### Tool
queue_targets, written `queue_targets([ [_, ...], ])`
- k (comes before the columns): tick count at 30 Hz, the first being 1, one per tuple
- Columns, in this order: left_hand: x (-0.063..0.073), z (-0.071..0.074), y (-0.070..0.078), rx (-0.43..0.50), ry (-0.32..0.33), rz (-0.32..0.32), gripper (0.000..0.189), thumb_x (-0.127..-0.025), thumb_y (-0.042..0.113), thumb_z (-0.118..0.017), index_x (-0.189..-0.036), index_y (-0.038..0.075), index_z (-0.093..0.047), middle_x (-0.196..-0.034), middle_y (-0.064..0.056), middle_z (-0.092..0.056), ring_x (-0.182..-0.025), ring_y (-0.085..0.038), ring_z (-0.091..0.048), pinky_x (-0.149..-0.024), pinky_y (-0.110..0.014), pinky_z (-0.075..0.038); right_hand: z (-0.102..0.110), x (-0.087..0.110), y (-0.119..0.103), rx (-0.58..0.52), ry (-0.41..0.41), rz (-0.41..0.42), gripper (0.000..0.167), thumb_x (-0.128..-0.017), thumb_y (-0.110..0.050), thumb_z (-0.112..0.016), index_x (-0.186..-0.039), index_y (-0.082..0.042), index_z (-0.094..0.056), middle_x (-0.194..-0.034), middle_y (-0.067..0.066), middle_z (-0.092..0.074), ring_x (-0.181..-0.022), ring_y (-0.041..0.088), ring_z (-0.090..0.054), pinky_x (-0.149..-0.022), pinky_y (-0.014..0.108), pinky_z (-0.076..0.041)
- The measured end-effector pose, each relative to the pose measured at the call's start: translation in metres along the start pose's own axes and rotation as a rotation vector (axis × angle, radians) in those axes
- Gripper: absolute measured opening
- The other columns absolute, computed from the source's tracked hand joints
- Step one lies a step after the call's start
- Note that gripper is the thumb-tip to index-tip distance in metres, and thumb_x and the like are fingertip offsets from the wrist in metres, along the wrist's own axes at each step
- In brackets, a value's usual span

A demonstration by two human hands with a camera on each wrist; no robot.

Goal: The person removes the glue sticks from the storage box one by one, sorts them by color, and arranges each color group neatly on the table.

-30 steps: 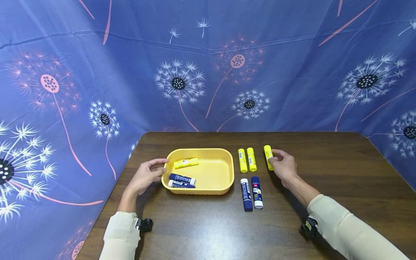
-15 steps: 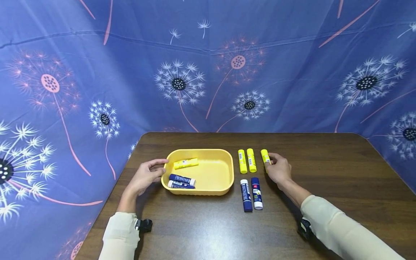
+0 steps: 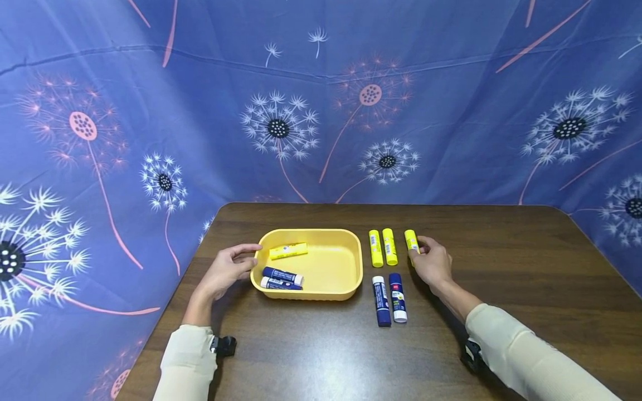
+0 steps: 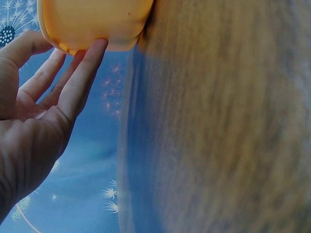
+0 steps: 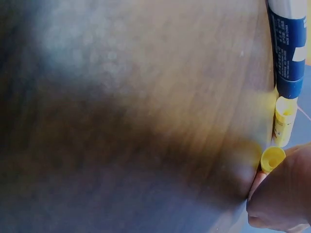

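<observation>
My right hand (image 3: 434,265) pinches a yellow glue stick (image 3: 411,240) at the right end of a row, its far end showing past the fingertips. In the right wrist view, the round yellow end of this glue stick (image 5: 273,158) peeks out beside the hand. To its left lie two more yellow glue sticks (image 3: 389,247), side by side. My left hand (image 3: 225,272) rests its extended fingers against the left end of a yellow tray (image 3: 307,296). In the left wrist view, straight fingers (image 4: 83,80) touch the tray's outer wall (image 4: 97,24).
Inside the tray lie a yellow glue stick (image 3: 288,250) and two blue-and-white ones (image 3: 283,275). Nearer me, right of the tray, two blue-and-white glue sticks (image 3: 398,298) lie parallel on the brown wooden table (image 3: 311,356). A blue flowered cloth (image 3: 321,122) hangs behind the table.
My right hand has shifted slightly left with the yellow glue stick, toward the other two yellow ones, then stayed about there. The left hand and tray have kept their place.
</observation>
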State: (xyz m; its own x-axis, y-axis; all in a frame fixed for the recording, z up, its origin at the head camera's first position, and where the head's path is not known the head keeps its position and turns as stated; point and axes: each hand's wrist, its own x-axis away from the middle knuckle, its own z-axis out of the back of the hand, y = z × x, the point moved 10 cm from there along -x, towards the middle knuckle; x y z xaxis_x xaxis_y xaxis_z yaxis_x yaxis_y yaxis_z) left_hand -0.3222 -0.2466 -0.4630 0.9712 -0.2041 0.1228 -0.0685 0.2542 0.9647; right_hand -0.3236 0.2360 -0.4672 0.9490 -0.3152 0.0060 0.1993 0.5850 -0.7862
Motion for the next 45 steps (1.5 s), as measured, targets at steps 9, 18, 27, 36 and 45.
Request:
queue_targets([
  [9,-0.002,-0.001,0.0,-0.013,0.003,-0.005,0.047,-0.1,0.006,-0.061,-0.146,-0.003,-0.052,-0.144,-0.031,-0.056,-0.119,-0.03,-0.066,-0.088,-0.037,-0.063,0.007,-0.008,-0.001,-0.03,-0.022,-0.061,0.061,-0.097,-0.021,-0.06,-0.151,0.003,-0.046,-0.122,0.021,-0.059,-0.113,0.036,-0.053,-0.085,0.036,-0.046],
  [18,-0.004,-0.002,0.001,-0.013,0.001,-0.008,0.047,-0.1,0.006,-0.061,-0.145,-0.003,-0.053,-0.144,-0.031,-0.056,-0.12,-0.032,-0.066,-0.089,-0.037,-0.063,0.025,-0.021,-0.051,-0.173,-0.025,0.013,0.054,-0.1,-0.015,-0.059,-0.152,-0.004,-0.048,-0.129,0.018,-0.055,-0.114,0.026,-0.052,-0.083,0.02,-0.045],
  [27,-0.004,-0.002,0.0,0.001,0.0,-0.006,0.046,-0.1,0.005,-0.06,-0.145,-0.003,-0.054,-0.144,-0.032,-0.056,-0.119,-0.029,-0.066,-0.088,-0.034,-0.063,-0.007,-0.008,-0.121,-0.363,-0.336,0.156,0.055,-0.101,-0.009,-0.06,-0.155,-0.009,-0.046,-0.134,0.017,-0.052,-0.116,0.02,-0.052,-0.107,0.036,-0.048],
  [36,-0.003,0.001,-0.001,0.0,0.006,-0.004,0.046,-0.1,0.004,-0.06,-0.145,-0.004,-0.053,-0.143,-0.032,-0.056,-0.118,-0.029,-0.066,-0.086,-0.033,-0.063,-0.05,0.018,-0.158,-0.426,-0.604,0.187,0.054,-0.099,-0.002,-0.063,-0.152,-0.007,-0.05,-0.131,0.013,-0.056,-0.113,0.018,-0.06,-0.106,0.03,-0.052],
  [45,-0.001,0.001,-0.001,-0.003,0.007,0.003,0.046,-0.1,0.004,-0.06,-0.145,-0.004,-0.053,-0.142,-0.033,-0.057,-0.118,-0.029,-0.066,-0.089,-0.037,-0.063,-0.095,0.046,-0.183,-0.4,-0.777,0.195,0.048,-0.098,0.003,-0.064,-0.145,-0.006,-0.058,-0.133,0.017,-0.062,-0.117,0.027,-0.063,-0.108,0.04,-0.055],
])
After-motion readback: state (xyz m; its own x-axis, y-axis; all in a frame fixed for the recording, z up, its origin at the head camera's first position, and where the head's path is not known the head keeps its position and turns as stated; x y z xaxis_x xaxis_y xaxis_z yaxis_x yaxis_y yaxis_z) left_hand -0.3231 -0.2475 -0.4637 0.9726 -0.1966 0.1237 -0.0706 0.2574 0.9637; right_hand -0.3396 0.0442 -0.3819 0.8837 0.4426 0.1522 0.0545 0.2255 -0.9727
